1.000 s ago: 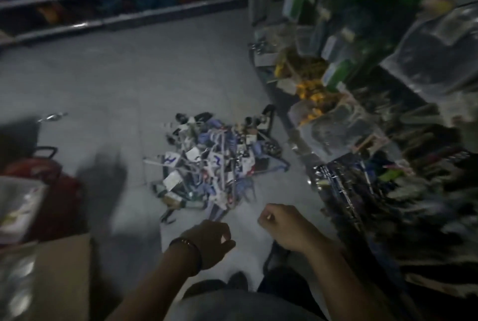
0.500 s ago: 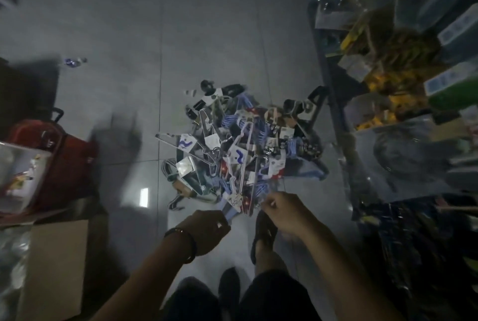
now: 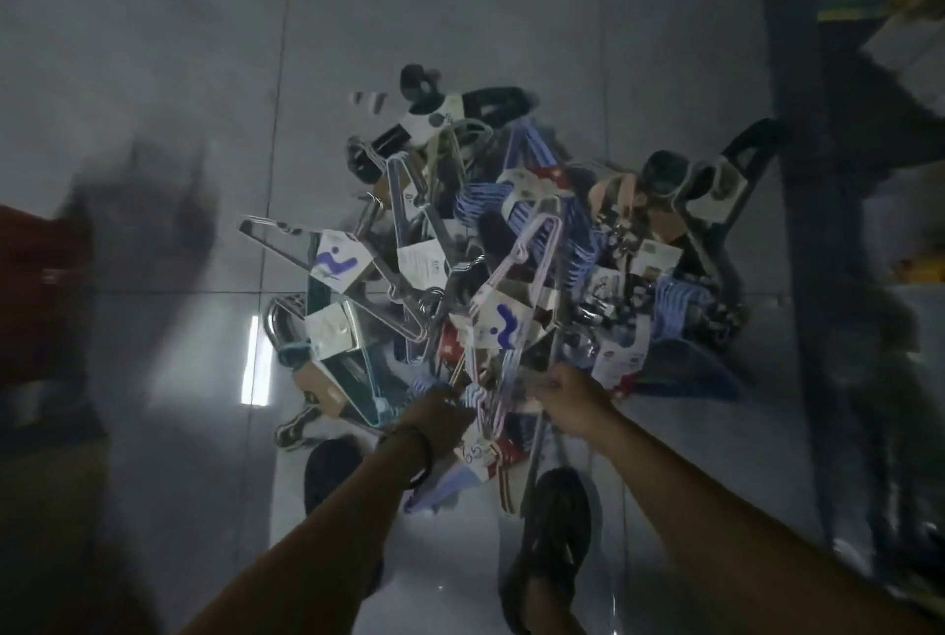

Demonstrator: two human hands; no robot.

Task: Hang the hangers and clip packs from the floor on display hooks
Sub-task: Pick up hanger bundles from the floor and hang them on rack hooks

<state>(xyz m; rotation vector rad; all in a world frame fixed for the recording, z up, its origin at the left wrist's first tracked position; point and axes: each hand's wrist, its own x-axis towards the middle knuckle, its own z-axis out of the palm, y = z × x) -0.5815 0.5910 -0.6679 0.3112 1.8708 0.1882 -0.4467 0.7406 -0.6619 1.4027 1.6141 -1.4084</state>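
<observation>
A tangled pile of hanger bundles and clip packs point(image 3: 511, 266) lies on the grey tiled floor in front of my feet. Most bundles carry white paper labels. A pale pink and lilac hanger bundle point(image 3: 503, 327) with a white label and a blue squiggle lies on top, its hook end toward me. My left hand point(image 3: 434, 417) reaches into the near edge of the pile, fingers curled round the hooks of that bundle. My right hand point(image 3: 570, 396) grips the pile's near edge just to the right, fingers curled among the hangers; which item it holds is unclear.
The display rack point(image 3: 844, 174) with hanging goods rises along the right side. A red basket point(image 3: 36, 297) sits blurred at the left edge. My sandalled feet point(image 3: 555, 527) stand just below the pile. A ceiling light reflects on the tile point(image 3: 258, 361) left of the pile.
I have bent down closer over the pile. Both hands moved forward from just short of the pile into its near edge and closed on hangers.
</observation>
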